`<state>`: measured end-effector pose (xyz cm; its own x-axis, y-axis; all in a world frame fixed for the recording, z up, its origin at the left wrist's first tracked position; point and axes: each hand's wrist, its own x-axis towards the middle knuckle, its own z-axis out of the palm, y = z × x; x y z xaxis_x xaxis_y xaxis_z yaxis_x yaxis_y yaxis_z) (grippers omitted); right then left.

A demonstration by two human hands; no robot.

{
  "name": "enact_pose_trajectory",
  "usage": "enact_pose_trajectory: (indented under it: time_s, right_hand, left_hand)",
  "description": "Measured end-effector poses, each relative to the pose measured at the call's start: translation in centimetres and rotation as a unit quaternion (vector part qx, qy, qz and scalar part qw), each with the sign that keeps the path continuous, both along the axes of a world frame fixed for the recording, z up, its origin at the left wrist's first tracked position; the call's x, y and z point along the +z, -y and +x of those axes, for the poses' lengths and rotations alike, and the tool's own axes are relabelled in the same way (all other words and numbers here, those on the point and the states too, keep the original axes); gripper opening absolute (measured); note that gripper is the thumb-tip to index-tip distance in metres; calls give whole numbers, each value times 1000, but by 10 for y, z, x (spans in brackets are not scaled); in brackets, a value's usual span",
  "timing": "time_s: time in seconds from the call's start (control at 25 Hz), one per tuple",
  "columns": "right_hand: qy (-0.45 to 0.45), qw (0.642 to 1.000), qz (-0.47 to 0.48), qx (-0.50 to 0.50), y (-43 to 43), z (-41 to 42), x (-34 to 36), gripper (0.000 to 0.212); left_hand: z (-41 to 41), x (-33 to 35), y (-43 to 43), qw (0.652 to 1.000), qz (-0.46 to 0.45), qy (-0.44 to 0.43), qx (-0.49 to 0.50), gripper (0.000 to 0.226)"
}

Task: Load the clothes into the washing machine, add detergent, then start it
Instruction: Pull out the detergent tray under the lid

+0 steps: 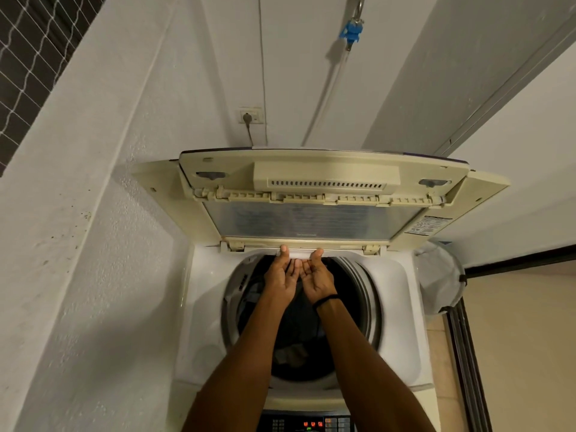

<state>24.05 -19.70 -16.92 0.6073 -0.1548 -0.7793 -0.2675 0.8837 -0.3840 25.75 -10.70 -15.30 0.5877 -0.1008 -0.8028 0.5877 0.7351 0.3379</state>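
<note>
Both hands reach over the drum to its far rim, in the middle of the frame. The left hand [282, 275] and the right hand [318, 279] lie side by side, palms turned up and inward, fingers loosely straight and holding nothing. Each thumb tip touches the lower edge of the cream plastic folding lid [311, 219], which stands open and folded back against the wall. A thin black band [325, 300] circles the right wrist.

The white top-loading washing machine [399, 307] fills the lower centre. Dark clothes [299, 341] lie in its round drum beneath the forearms, so loading looks done or nearly so. No detergent container shows, and I cannot tell whether any has gone in. Judging by the thumbs at the lid's edge, the step in hand is probably taking hold of the lid to shut it. That move would call for hooking the fingers over the edge and drawing it forward and down so that the fold flattens, with the arms kept clear of the drum's mouth.

The dark control panel [308, 424] at the bottom edge has small lit red and green marks, too small to read. A white printed sticker [427, 226] on the lid's right corner carries dense black text that is not legible. No brand name can be made out.

At the right stands a pale mesh laundry basket [439, 275]. A dark plug sits in the white wall socket [251, 115] above the lid.
</note>
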Motion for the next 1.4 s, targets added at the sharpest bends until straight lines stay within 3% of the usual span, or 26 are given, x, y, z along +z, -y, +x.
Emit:
enact_pose_trajectory:
  time_s: [0.12,0.36,0.72,0.92,1.04,1.12,1.24,1.4]
  right_hand:
    - [-6,1000,-30,1,-3,-1,13,21]
    - [-33,995,-87,26,-8,-2,13,29]
    - [5,998,-57,27,4,-34,15,34]
    - [-34,996,-79,34,-2,-55,8,26]
    - [-63,986,-140,70,-5,-50,10,22]
    - [-70,977,-177,94,-4,-47,15,22]
    - [-79,969,-197,124,-1,-46,20,25]
    - [-97,950,-227,189,-4,-59,28,29]
  left_hand:
    - [0,0,-1,1000,3,14,-15,33]
    - [-1,-11,2,998,18,42,-31,59]
    - [-24,-10,-8,994,80,44,-55,29]
    - [-46,-14,-16,992,99,25,-77,30]
    - [-46,-19,-19,987,124,36,-101,38]
    - [-41,-19,-22,979,154,27,-128,39]
    - [-35,-15,-25,965,197,19,-173,25]
    - [-44,7,-25,924,306,30,-228,23]
